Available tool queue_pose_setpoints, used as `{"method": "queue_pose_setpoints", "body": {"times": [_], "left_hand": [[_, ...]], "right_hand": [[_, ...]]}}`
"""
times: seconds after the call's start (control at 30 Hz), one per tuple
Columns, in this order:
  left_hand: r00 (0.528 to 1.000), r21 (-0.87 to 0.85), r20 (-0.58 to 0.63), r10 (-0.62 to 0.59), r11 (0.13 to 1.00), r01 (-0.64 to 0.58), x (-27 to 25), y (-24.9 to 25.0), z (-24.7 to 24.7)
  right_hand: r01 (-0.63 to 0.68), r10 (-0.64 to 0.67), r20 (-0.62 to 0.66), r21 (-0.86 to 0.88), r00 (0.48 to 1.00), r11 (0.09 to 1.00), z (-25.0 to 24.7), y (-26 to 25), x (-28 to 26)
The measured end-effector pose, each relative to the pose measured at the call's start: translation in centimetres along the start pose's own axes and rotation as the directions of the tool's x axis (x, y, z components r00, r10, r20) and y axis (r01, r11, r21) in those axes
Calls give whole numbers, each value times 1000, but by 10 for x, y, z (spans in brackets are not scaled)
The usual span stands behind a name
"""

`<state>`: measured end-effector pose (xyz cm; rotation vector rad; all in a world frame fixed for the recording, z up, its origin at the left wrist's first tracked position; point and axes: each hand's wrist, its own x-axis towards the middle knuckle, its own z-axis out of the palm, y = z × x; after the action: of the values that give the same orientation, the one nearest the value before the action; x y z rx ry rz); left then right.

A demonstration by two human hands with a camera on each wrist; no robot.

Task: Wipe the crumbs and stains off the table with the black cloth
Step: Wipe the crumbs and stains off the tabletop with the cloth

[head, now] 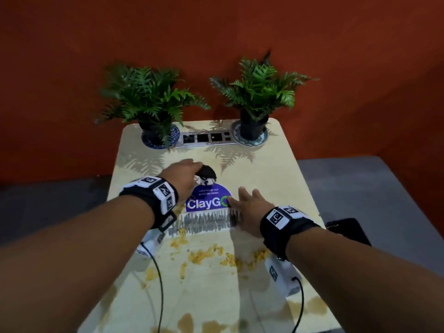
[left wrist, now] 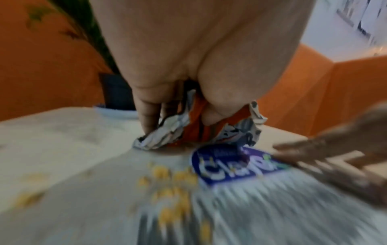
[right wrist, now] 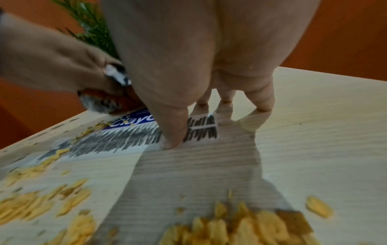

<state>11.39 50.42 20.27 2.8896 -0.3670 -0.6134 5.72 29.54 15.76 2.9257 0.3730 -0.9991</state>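
Observation:
On the pale wooden table (head: 276,179), yellow crumbs (head: 204,255) lie scattered across the middle. Brown stains (head: 185,323) mark the near edge. My left hand (head: 187,174) grips a crumpled orange, white and black wrapper (left wrist: 188,132) and holds it against the tabletop just beyond a purple ClayGo sticker (head: 207,200). My right hand (head: 249,205) is spread flat with straight fingers. Its fingertips (right wrist: 263,106) touch the table beside grey scribble marks (head: 206,222). A black, flat thing (head: 346,230) lies off the table's right side; I cannot tell whether it is the cloth.
Two potted ferns (head: 153,99) (head: 259,92) stand on saucers at the far edge, with a socket strip (head: 206,138) between them. An orange wall stands close behind. More brown stains (head: 312,306) sit near the front right corner. Camera cables hang from both wrists.

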Motion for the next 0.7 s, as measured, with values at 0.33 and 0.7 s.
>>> {"method": "queue_pose_setpoints", "body": {"times": [0.33,0.7], "left_hand": [[995,103,45,87,991,-91,-82,27,88],[974,-315,216,72,949,0,-123,26,24]], "right_hand": [[8,-8,11,9,1000,1000,1,-1,2],[41,-41,-13,-24,999,999,1,0,0]]}}
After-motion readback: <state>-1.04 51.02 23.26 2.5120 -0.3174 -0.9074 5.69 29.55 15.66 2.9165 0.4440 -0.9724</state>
